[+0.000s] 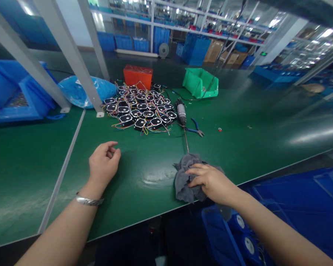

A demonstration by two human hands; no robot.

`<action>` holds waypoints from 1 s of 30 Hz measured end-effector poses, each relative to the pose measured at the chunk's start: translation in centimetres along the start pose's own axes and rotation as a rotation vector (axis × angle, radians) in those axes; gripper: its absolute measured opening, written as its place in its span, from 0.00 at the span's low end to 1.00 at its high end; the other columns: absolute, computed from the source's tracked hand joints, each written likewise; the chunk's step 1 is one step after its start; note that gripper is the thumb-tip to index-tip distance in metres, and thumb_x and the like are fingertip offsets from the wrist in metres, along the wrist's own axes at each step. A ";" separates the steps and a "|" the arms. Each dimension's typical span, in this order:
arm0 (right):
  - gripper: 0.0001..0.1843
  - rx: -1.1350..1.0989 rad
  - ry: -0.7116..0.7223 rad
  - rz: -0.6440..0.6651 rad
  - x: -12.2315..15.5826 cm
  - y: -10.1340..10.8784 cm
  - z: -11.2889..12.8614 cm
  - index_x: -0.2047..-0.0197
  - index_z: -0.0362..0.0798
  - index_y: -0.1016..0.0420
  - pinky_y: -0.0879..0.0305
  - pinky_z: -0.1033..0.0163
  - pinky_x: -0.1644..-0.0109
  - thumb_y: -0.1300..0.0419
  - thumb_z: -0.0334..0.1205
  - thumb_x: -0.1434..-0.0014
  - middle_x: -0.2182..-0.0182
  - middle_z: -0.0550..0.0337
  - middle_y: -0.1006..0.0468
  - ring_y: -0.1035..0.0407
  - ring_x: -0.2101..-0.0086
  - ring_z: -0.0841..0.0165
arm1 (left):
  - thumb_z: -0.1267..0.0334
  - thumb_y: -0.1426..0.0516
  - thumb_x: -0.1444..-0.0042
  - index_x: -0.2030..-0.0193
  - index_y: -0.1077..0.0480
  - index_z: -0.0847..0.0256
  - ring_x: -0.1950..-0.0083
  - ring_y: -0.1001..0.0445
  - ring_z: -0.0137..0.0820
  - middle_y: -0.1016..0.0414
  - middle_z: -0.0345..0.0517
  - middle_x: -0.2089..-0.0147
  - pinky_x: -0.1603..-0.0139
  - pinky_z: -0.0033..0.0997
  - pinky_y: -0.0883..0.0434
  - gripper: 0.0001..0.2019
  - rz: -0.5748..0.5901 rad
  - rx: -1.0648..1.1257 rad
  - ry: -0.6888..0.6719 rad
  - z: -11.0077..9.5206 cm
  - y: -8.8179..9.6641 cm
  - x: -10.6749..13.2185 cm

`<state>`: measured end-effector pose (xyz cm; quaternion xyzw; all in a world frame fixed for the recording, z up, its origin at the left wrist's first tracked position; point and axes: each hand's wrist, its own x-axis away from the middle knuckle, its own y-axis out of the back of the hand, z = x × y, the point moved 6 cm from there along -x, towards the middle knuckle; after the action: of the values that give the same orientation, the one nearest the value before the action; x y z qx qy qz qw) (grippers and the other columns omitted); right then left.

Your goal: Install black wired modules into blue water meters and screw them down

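My right hand (211, 181) lies on a crumpled grey cloth (183, 181) near the front edge of the green table (238, 122), its fingers curled into the fabric. My left hand (104, 162) rests on the bare table to the left, fingers loosely curled inward with nothing in them; a silver bracelet sits on that wrist. A damp smear (152, 177) shows on the table between the two hands.
A pile of several small black fans with coloured wires (141, 109) lies further back, beside an electric screwdriver (181, 111) and blue-handled pliers (195, 129). Behind stand an orange box (138, 75), a green bin (200, 82) and a blue bag (86, 90). Blue crates (280, 210) sit below right.
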<state>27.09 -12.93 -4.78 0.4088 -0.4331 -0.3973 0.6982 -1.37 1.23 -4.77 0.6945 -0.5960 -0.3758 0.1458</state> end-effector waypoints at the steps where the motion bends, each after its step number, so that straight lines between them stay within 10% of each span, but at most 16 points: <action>1: 0.31 0.007 -0.008 -0.002 0.4 0.0 -0.6 0.62 0.61 0.24 0.46 0.47 0.44 0.56 0.24 0.61 0.49 0.73 0.34 0.44 0.46 0.62 | 0.61 0.47 0.54 0.61 0.31 0.65 0.76 0.38 0.24 0.35 0.39 0.73 0.70 0.26 0.36 0.14 0.000 -0.001 0.007 0.0 0.0 0.0; 18: 0.32 0.120 -0.116 -0.010 4.5 1.3 -7.3 0.60 0.56 0.24 0.46 0.49 0.41 0.56 0.22 0.62 0.48 0.67 0.35 0.44 0.45 0.63 | 0.57 0.49 0.53 0.59 0.31 0.64 0.75 0.37 0.27 0.34 0.40 0.73 0.69 0.27 0.36 0.17 0.069 0.012 0.002 0.5 -0.8 0.0; 30: 0.28 0.125 0.029 -0.031 1.5 1.3 1.4 0.55 0.64 0.30 0.61 0.37 0.44 0.55 0.26 0.53 0.44 0.72 0.43 0.55 0.41 0.60 | 0.54 0.51 0.55 0.60 0.31 0.65 0.74 0.36 0.29 0.34 0.42 0.72 0.69 0.30 0.35 0.20 0.129 -0.062 -0.019 -0.4 -1.0 -0.1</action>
<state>26.53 -14.15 -2.78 0.4640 -0.4405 -0.3741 0.6714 -0.37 1.48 -5.08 0.6462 -0.6289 -0.3906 0.1852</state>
